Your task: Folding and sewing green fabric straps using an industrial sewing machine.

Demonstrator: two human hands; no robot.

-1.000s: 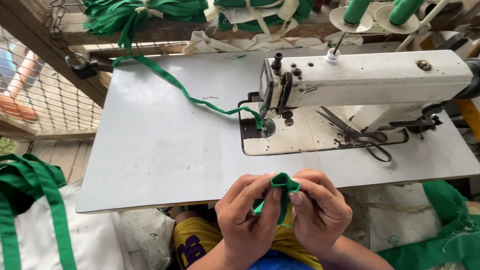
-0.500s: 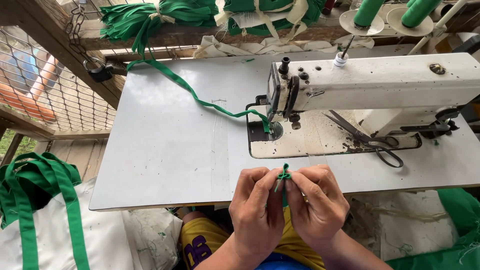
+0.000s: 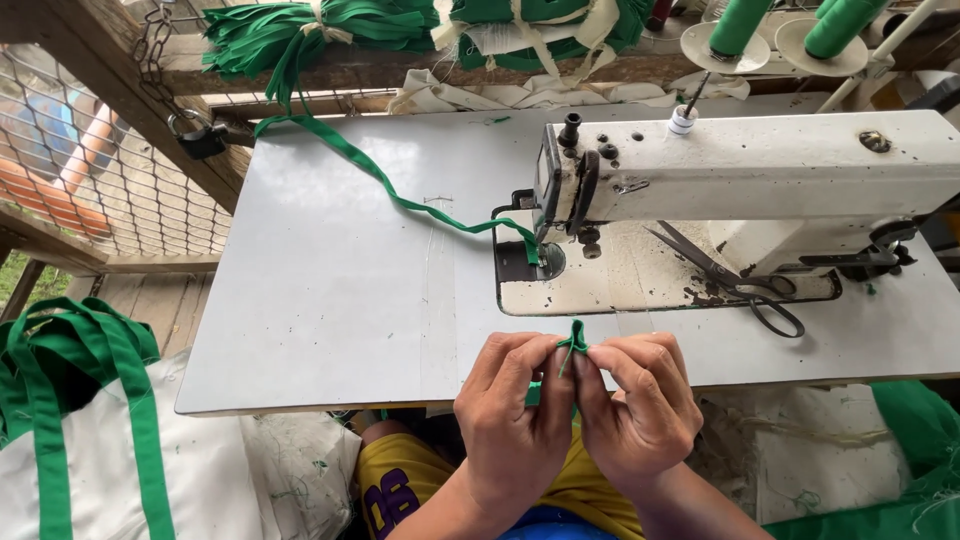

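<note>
Item: green strap end, pinched folded between my left hand and right hand fingertips, closed tight. Risk: fold could spring open, grip being shallow.

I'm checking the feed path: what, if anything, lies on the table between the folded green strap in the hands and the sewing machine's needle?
Nothing visible. The left hand and right hand pinch the green strap at the table's near edge; bare tabletop runs to the needle. The scissors lie off to the right.

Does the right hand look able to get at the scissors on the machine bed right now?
Probably yes, once it lets go: the right hand is pinching the green strap, but the scissors lie uncovered just beyond it.
</note>
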